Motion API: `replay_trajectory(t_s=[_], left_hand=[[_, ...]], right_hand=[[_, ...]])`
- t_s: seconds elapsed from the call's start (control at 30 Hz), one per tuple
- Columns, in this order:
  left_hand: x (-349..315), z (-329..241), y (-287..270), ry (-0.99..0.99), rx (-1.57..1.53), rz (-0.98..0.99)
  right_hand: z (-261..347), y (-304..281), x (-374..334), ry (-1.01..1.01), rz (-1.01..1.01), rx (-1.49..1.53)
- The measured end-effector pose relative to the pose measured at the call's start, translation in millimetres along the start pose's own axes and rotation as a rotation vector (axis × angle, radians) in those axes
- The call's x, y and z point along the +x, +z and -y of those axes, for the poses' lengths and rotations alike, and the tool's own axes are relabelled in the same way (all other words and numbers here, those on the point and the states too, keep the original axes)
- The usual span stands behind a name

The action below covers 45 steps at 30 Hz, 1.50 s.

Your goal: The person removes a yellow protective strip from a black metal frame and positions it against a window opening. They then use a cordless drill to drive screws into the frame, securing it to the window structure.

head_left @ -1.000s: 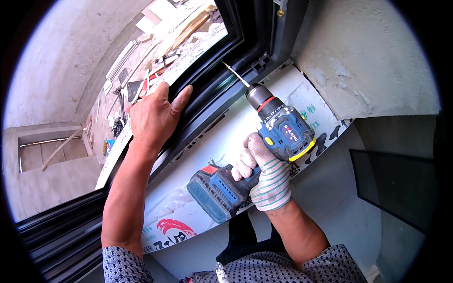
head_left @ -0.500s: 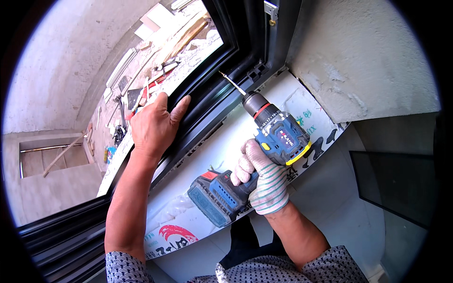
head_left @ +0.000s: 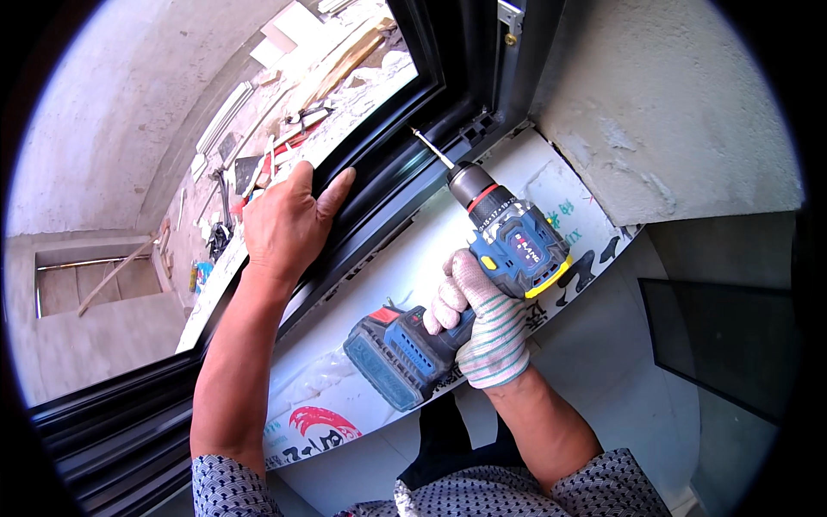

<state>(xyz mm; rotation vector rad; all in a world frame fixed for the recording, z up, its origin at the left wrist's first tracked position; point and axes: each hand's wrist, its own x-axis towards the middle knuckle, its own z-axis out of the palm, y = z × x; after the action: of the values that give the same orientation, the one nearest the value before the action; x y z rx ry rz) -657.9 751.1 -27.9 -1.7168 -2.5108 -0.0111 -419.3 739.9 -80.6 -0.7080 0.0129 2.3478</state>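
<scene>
Black, ridged frame [head_left: 372, 196] slants beside a white sill [head_left: 392, 265]; over the sill, a chunky blue drill [head_left: 517, 243] points frameward. Striped, knit-gloved right hand [head_left: 489, 323] wraps its handle; bare left hand [head_left: 289, 226] meets the frame, thumb spread, other fingertips hidden, their grip unclear.

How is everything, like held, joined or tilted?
Cordless drill: held, pointing toward the black window frame
Drill bit: fitted in the drill; spinning unclear
Battery pack: attached
Right grip: gloved, closed on the drill
Left grip: bare, on the window frame, partly hidden
Wooden plank: slanting
</scene>
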Motion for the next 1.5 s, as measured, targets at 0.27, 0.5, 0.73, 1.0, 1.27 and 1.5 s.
replay_trajectory(t_s=[0.27,0.5,0.73,1.0,1.27,1.5], left_hand=[[-1,0,-2,0.02,-0.024,-0.007],[-1,0,-3,0.033,-0.031,-0.021],[-1,-1,-7,0.006,-0.043,0.02],[-2,1,-3,0.032,-0.028,-0.013],[-3,1,-2,0.044,-0.035,-0.022],[-4,1,-4,0.051,-0.043,-0.026]], right_hand=[[0,4,3,-0.041,0.007,-0.039],[-2,6,6,-0.005,-0.005,0.0],[0,10,6,-0.034,-0.002,-0.015],[1,10,9,-0.053,0.032,-0.048],[0,11,8,-0.044,0.021,-0.046],[17,8,8,0.013,0.046,-0.061]])
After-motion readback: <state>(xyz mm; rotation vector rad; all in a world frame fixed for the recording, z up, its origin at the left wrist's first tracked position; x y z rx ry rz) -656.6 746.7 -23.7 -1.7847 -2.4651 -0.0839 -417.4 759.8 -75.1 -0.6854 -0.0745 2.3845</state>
